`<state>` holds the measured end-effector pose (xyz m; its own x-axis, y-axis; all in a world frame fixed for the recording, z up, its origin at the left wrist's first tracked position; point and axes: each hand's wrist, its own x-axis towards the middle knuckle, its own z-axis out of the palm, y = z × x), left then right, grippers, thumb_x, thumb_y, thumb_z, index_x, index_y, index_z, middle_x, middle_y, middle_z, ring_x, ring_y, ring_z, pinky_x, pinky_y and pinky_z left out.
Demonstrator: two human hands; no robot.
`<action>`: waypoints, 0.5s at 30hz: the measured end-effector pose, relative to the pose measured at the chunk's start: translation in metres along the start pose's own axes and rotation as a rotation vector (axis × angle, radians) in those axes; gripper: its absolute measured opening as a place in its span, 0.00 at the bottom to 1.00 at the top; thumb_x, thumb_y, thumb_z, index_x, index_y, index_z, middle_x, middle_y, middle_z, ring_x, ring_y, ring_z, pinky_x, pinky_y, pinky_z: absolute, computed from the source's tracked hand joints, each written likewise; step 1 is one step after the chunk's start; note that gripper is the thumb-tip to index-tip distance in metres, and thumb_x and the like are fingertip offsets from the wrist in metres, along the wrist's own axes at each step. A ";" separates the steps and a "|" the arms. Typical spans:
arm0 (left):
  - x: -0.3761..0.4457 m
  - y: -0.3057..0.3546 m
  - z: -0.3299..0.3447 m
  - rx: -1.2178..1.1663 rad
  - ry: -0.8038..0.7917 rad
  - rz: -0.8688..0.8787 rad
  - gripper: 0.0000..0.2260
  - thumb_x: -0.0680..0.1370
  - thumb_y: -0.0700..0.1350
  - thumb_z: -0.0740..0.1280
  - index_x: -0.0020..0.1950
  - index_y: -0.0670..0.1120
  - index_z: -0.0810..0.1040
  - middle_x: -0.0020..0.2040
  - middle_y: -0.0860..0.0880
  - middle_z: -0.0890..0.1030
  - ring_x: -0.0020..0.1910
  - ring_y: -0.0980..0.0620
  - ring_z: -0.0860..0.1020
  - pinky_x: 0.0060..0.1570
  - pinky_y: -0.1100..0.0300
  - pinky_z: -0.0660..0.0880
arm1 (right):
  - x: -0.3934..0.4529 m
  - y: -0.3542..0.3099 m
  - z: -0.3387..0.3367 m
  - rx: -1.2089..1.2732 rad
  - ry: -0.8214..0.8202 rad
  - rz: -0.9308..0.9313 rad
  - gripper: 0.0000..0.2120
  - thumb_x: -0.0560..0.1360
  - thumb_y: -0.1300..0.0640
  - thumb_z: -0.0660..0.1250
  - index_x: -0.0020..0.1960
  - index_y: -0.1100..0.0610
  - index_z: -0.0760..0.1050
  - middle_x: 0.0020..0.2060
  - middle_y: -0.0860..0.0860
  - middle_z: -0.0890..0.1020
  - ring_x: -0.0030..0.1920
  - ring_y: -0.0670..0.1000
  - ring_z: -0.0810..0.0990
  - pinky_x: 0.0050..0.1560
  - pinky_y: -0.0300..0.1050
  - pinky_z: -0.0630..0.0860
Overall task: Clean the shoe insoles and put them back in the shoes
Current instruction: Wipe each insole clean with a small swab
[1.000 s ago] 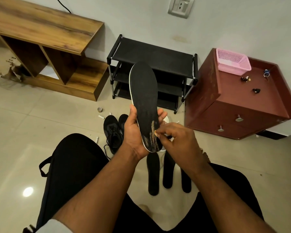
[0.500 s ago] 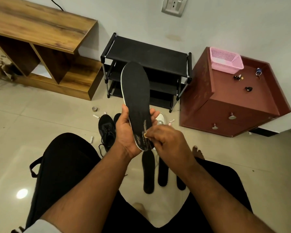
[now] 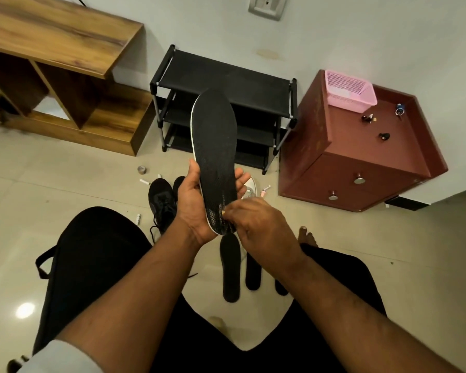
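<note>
Long black foam insole with a thin white rim held upright at centre, toe toward 12 o'clock, left hand wrapped around its lower half to steady it while right hand pinches fingertips narrowly at the worn heel, seemingly picking or rubbing grime; anything pinched there too small to tell. Open tiled floor at 9 and 3 o'clock; three more dark insoles flat at 6, black laced sneaker at 8, black tiered shoe rack close behind.
</note>
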<state>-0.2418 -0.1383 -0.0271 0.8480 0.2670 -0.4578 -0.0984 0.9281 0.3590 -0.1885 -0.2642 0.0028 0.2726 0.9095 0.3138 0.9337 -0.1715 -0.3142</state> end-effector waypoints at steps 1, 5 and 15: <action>0.000 0.000 0.001 0.005 0.015 -0.001 0.41 0.77 0.71 0.52 0.64 0.35 0.78 0.62 0.37 0.80 0.62 0.44 0.79 0.62 0.53 0.76 | -0.003 -0.001 -0.001 -0.006 0.001 -0.012 0.08 0.71 0.65 0.66 0.46 0.61 0.82 0.43 0.55 0.84 0.44 0.53 0.82 0.48 0.44 0.78; -0.004 -0.001 0.004 0.046 -0.003 -0.040 0.40 0.76 0.72 0.52 0.65 0.38 0.77 0.67 0.39 0.76 0.68 0.43 0.75 0.66 0.49 0.72 | 0.015 0.007 -0.007 0.016 -0.011 -0.055 0.16 0.73 0.58 0.57 0.46 0.62 0.82 0.43 0.55 0.83 0.44 0.52 0.81 0.47 0.44 0.79; -0.007 0.002 0.003 0.032 -0.004 -0.024 0.40 0.77 0.71 0.52 0.64 0.36 0.77 0.62 0.38 0.79 0.64 0.44 0.78 0.66 0.49 0.72 | 0.007 0.004 -0.006 0.035 -0.056 -0.090 0.12 0.73 0.61 0.60 0.45 0.62 0.82 0.42 0.55 0.83 0.43 0.53 0.81 0.46 0.46 0.79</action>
<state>-0.2462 -0.1391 -0.0210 0.8523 0.2432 -0.4632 -0.0610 0.9255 0.3737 -0.1814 -0.2610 0.0089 0.1736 0.9404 0.2925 0.9449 -0.0753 -0.3185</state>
